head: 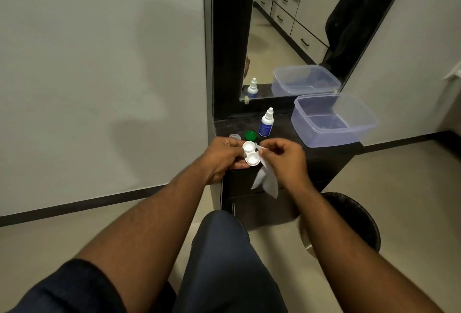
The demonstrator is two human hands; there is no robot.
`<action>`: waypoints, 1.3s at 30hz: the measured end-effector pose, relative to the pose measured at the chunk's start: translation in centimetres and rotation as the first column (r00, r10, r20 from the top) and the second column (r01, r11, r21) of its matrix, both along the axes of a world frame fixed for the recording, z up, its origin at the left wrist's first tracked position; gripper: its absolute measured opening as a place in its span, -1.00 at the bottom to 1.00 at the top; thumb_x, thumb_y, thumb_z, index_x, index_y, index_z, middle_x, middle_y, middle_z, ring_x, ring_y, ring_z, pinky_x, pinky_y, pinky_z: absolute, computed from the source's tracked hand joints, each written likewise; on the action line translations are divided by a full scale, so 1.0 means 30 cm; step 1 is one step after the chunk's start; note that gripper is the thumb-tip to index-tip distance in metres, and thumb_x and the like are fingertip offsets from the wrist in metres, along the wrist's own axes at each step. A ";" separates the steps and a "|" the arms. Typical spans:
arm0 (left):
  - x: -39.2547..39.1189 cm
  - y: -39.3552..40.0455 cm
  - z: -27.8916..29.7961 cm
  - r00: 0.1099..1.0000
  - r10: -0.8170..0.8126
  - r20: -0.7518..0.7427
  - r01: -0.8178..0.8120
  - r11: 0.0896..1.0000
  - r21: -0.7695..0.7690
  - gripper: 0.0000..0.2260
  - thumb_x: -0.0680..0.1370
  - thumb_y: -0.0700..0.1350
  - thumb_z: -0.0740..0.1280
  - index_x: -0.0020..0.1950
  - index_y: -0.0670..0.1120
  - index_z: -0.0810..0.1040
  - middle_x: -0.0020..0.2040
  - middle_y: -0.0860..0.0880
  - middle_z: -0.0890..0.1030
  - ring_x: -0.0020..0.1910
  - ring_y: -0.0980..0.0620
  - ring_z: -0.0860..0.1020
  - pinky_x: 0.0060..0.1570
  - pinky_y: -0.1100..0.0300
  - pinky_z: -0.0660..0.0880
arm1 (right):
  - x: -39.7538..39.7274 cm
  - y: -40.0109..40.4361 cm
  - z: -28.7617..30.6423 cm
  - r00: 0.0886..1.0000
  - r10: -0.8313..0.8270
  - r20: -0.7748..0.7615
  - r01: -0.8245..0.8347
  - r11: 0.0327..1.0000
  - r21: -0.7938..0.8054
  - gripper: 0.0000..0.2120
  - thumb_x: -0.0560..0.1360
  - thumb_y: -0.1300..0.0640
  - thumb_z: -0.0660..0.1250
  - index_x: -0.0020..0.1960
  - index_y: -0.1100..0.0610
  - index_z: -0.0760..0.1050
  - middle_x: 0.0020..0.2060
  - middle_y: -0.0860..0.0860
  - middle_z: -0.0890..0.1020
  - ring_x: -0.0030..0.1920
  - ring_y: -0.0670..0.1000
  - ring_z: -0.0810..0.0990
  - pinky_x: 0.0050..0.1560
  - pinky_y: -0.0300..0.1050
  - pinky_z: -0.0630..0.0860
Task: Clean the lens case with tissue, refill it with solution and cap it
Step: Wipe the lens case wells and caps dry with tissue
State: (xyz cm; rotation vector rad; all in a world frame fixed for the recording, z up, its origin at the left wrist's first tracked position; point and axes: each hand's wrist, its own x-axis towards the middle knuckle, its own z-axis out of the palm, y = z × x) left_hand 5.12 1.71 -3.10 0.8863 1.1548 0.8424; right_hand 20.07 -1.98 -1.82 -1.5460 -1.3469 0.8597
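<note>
Head view looks down on a dark cabinet top [287,135] standing against a pale grey wall [99,63], with a tall mirror [287,26] in a dark frame rising from its far edge. Left hand [222,158] holds the white lens case [250,153] from its left side, fingers curled round it, both wells uncapped and facing up, just above the near left corner of the cabinet top. Right hand [284,160] pinches a white tissue [265,178] just right of the case; the tissue's upper end lies against the case's right edge and the rest hangs down in front of the cabinet's drawer face. On the cabinet top just beyond the hands sit a clear cap [234,137] and, right of it, a green cap [250,135], near each other but apart. Farther right stands a small white solution bottle [266,123], upright, with a blue label. At the far right a clear plastic box [324,123] rests on the top, its lid leaning out to the right. Mirror reflects the bottle, the box and white drawers. Floor [411,188] is pale tile with a dark skirting along the wall. A dark round bin [356,218] stands on the floor near the cabinet's right side. A trousered knee [222,250] shows at the near centre.
</note>
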 end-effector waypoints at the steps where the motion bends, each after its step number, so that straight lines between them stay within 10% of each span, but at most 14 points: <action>1: -0.003 -0.001 0.000 1.000 -0.016 -0.009 0.016 1.000 0.008 -0.78 0.50 -0.38 0.30 0.12 -0.25 0.60 -0.02 -0.19 0.68 -0.09 -0.10 0.69 -0.10 0.09 0.64 | 0.001 0.009 0.003 0.990 0.057 0.133 -0.061 0.998 0.029 -0.83 0.44 0.28 0.39 0.01 0.13 0.63 -0.12 -0.04 0.65 -0.11 -0.13 0.60 -0.08 -0.34 0.50; 6: -0.007 -0.002 0.004 1.000 -0.026 -0.001 0.026 1.000 0.002 -0.79 0.51 -0.36 0.31 0.12 -0.28 0.59 -0.01 -0.23 0.67 -0.09 -0.12 0.69 -0.15 0.12 0.65 | 0.018 0.034 0.023 0.811 0.261 0.524 -0.326 0.945 0.035 -0.80 0.47 0.28 0.35 0.07 0.21 0.63 0.00 0.05 0.59 0.00 -0.03 0.54 0.03 -0.29 0.42; 16: -0.017 0.014 0.024 0.996 -0.085 0.001 0.085 0.995 -0.054 -0.87 0.51 -0.34 0.30 -0.02 -0.25 0.63 -0.13 -0.19 0.70 -0.14 -0.15 0.69 -0.23 0.14 0.65 | 0.011 0.049 0.018 0.530 0.346 0.774 -0.590 0.806 0.044 -0.81 0.44 0.28 0.38 0.05 0.22 0.63 -0.03 0.13 0.61 0.03 0.08 0.53 0.04 -0.17 0.41; 24: -0.032 0.030 0.030 0.985 -0.163 -0.052 0.158 0.983 -0.090 -0.86 0.51 -0.38 0.27 0.02 -0.32 0.58 -0.20 -0.24 0.69 -0.19 -0.14 0.69 -0.27 0.16 0.65 | 0.027 0.051 0.029 0.512 0.420 0.749 -0.660 0.750 0.030 -0.90 0.46 0.32 0.32 -0.06 0.23 0.43 -0.21 0.06 0.44 -0.21 0.00 0.41 -0.27 -0.35 0.26; 39: -0.031 0.046 0.030 0.975 -0.186 -0.126 0.172 0.979 -0.114 -0.91 0.54 -0.31 0.29 -0.02 -0.26 0.57 -0.25 -0.21 0.67 -0.26 -0.10 0.68 -0.21 0.08 0.66 | 0.018 0.067 0.061 0.406 0.614 0.677 -0.749 0.648 -0.138 -0.66 0.46 0.31 0.31 -0.07 -0.09 0.27 -0.16 0.02 0.44 -0.15 -0.04 0.41 -0.16 -0.26 0.36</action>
